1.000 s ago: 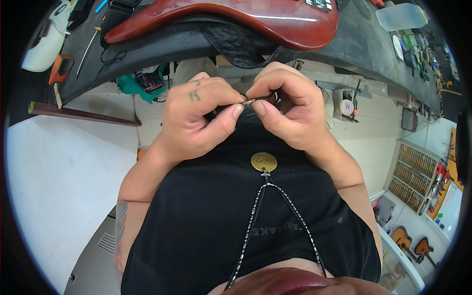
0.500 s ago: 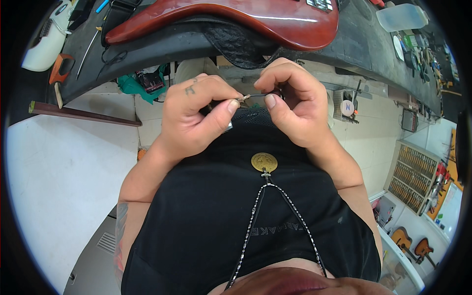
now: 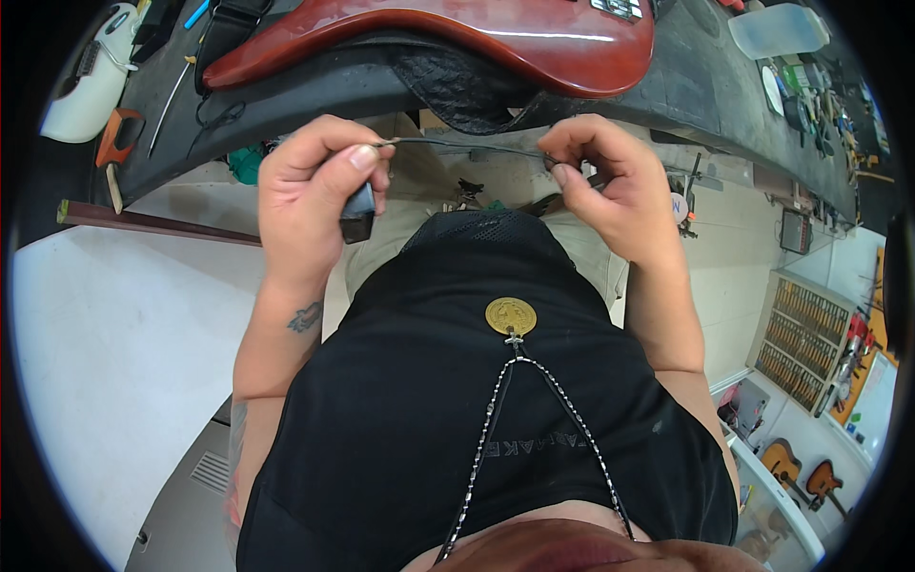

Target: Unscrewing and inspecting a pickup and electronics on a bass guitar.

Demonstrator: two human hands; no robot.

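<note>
A thin black cable (image 3: pixel 467 145) stretches between my two hands, above my lap and just short of the bench. My left hand (image 3: pixel 310 191) pinches one end of it between thumb and forefinger. Under those fingers the same hand cups a small dark box-shaped block (image 3: pixel 357 217) with a grey-blue face; its kind is unclear. With thumb and forefinger, my right hand (image 3: pixel 615 186) grips the cable's other end, and its curled fingers partly hide what lies there. Beyond both hands, a glossy red-brown guitar body (image 3: pixel 457 43) lies on the bench.
The dark bench (image 3: pixel 324 91) has a curved near edge, with black cloth (image 3: pixel 457 91) hanging over it. At left are an orange-handled tool (image 3: pixel 119 138) and a white guitar body (image 3: pixel 91 95). A translucent container (image 3: pixel 780 31) and many small tools stand at right.
My hands have moved apart, the left one leftward and the right one slightly rightward. More of the cable shows between them, and the block in my left hand has come into clearer view.
</note>
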